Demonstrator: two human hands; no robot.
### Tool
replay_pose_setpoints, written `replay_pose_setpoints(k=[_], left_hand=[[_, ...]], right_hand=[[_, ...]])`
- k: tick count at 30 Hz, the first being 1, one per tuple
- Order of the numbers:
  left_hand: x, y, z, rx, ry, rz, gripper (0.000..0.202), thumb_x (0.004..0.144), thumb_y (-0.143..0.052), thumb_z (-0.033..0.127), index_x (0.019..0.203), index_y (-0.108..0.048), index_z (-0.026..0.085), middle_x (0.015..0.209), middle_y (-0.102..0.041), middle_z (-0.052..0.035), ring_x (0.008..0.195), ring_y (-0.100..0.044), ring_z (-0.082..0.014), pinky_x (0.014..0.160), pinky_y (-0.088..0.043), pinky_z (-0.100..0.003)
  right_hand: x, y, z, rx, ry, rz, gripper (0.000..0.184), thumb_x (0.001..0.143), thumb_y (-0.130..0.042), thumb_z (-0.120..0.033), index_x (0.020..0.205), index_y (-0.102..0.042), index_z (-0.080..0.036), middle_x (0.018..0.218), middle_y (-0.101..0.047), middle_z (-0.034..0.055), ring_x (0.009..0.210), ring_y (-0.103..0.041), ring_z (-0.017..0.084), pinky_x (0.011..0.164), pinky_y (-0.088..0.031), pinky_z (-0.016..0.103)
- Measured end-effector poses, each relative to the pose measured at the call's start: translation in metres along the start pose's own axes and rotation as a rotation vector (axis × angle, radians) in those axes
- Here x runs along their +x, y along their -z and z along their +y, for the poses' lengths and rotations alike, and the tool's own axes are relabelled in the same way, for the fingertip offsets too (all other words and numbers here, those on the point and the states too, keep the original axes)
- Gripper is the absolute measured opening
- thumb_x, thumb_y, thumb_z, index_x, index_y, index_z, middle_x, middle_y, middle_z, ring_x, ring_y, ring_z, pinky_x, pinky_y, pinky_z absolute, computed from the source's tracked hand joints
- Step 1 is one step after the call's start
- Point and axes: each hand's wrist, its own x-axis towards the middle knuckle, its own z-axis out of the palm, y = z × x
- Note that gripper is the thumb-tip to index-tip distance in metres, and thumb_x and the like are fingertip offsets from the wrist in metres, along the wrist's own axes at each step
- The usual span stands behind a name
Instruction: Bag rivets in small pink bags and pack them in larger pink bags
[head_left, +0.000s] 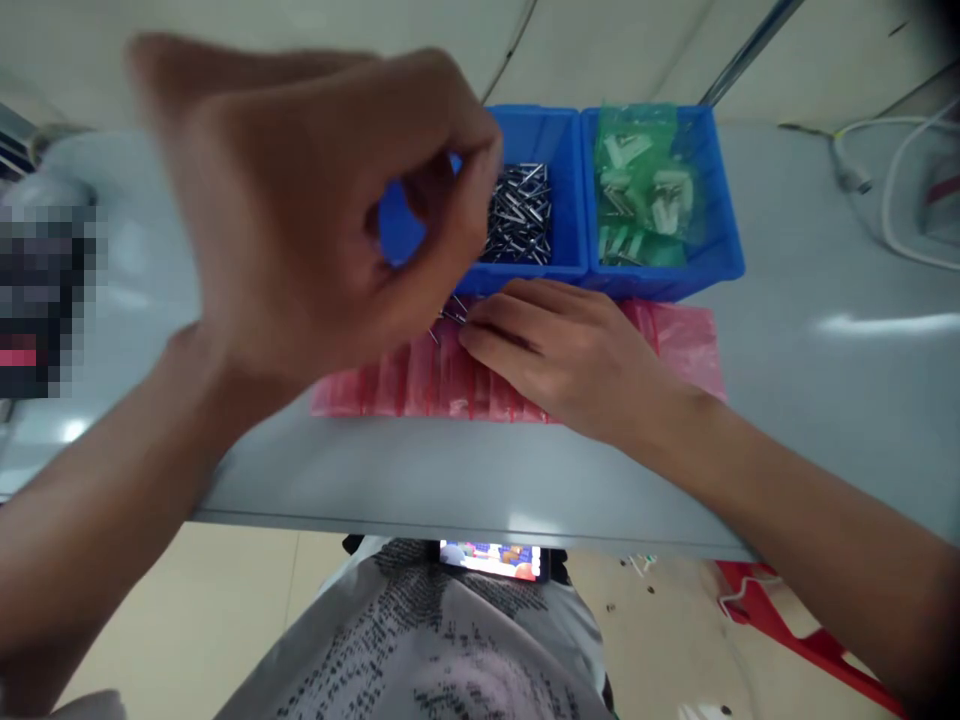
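- Left hand [300, 200], blurred, raised close to the camera; its fingers are curled, the thumb and a finger bent round into a ring; whether anything is pinched at the tips, I cannot tell.
- Right hand [559, 350], low over the pink bags, palm down; its fingers are bent, their tips right beside a few loose metal pins [454, 312]; whether they grip one, I cannot tell.
- Pink plastic bags [420, 378] with red stripes, overlapping in a row; they lie under the right fingers and spread out to both sides of them; the loose pins lie at the row's far edge, just left of those fingertips.
- Blue bin [568, 190], just beyond the right fingers and partly hidden by the left ones; a heap of shiny metal pins [521, 215] fills part of its floor.
- Second blue bin [716, 215], touching the first, beyond and to the right of the right fingers; in it, a green translucent bag [637, 180] with white pieces showing through.
- Grey tabletop [450, 470], under the bags and nearer the body than the right fingers; a lit phone [491, 560] sits past its near edge, at the person's lap.
- White cable [889, 215], well to the right of both hands' fingers.
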Motion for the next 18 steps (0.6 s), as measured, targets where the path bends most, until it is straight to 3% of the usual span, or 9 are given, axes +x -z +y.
replay_pose_setpoints(k=[5, 8, 11, 15, 18], left_hand=[[0.129, -0.016, -0.070, 0.173, -0.108, 0.199, 0.040, 0.103, -0.065, 0.051, 0.136, -0.071, 0.028, 0.150, -0.071, -0.0096, 0.147, -0.066, -0.0303, 0.128, -0.059, -0.054], [0.180, -0.015, -0.101, 0.247, -0.168, 0.247, 0.038, 0.105, -0.066, 0.041, 0.140, -0.069, 0.027, 0.155, -0.068, -0.0096, 0.151, -0.063, -0.0305, 0.129, -0.059, -0.055], [0.194, -0.011, -0.111, 0.372, -0.257, 0.283, 0.039, 0.103, -0.070, 0.029, 0.141, -0.067, 0.022, 0.153, -0.070, -0.0114, 0.150, -0.064, -0.0301, 0.122, -0.065, -0.049], [0.188, -0.008, -0.108, 0.500, -0.344, 0.269, 0.044, 0.099, -0.075, 0.022, 0.141, -0.066, 0.012, 0.150, -0.070, -0.0164, 0.150, -0.064, -0.0302, 0.120, -0.067, -0.043], [0.185, -0.009, -0.106, 0.500, -0.349, 0.260, 0.044, 0.098, -0.074, 0.015, 0.141, -0.066, 0.010, 0.151, -0.070, -0.0184, 0.151, -0.063, -0.0317, 0.122, -0.066, -0.045]], right_hand=[[-0.001, 0.001, -0.006, -0.108, 0.028, 0.061, 0.025, 0.108, -0.053, -0.010, 0.114, -0.077, -0.012, 0.111, -0.080, 0.0115, 0.090, -0.067, 0.020, 0.076, -0.052, 0.036], [-0.001, 0.002, -0.012, -0.120, 0.024, 0.071, 0.025, 0.106, -0.055, -0.009, 0.113, -0.079, -0.011, 0.105, -0.082, 0.0131, 0.088, -0.067, 0.021, 0.075, -0.052, 0.037], [0.001, 0.002, -0.015, -0.072, 0.016, 0.096, 0.025, 0.104, -0.056, -0.007, 0.107, -0.080, -0.011, 0.103, -0.082, 0.0139, 0.089, -0.069, 0.022, 0.077, -0.056, 0.038], [0.003, 0.001, -0.014, -0.014, -0.033, 0.119, 0.025, 0.103, -0.057, -0.004, 0.106, -0.081, -0.011, 0.101, -0.081, 0.0129, 0.090, -0.071, 0.022, 0.079, -0.061, 0.037], [0.003, 0.002, -0.011, 0.043, -0.033, 0.150, 0.024, 0.102, -0.058, -0.002, 0.106, -0.080, -0.008, 0.099, -0.080, 0.0146, 0.091, -0.072, 0.023, 0.079, -0.063, 0.038]])
